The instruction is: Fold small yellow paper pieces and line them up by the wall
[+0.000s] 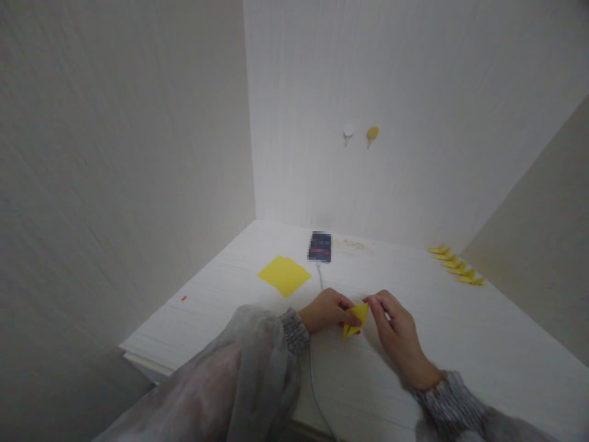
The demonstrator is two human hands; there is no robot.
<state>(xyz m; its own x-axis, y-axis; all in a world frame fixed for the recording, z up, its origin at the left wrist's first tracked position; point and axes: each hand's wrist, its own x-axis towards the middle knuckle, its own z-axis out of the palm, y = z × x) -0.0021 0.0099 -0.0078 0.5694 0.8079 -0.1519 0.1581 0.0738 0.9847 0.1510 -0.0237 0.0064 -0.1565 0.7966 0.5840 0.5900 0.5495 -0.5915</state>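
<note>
Between my hands, just above the white table, is a small folded piece of yellow paper (361,316). My left hand (329,309) grips it from the left, thumb in front and fingers behind. At its upper right corner, the thumb and fingertips of my right hand (392,322) pinch the paper's point. Left of the hands, a flat stack of square yellow paper (284,275) lies on the table. A row of several folded yellow paper pieces (455,265), with pointed tips, stands along the table's right side.
A phone (319,247) lies near the back wall, its cable (313,374) running forward under my left wrist. The white table (221,294) is walled at the left, back and right. Two hooks (348,131) hang on the back wall. A small red scrap (184,298) lies near the left edge.
</note>
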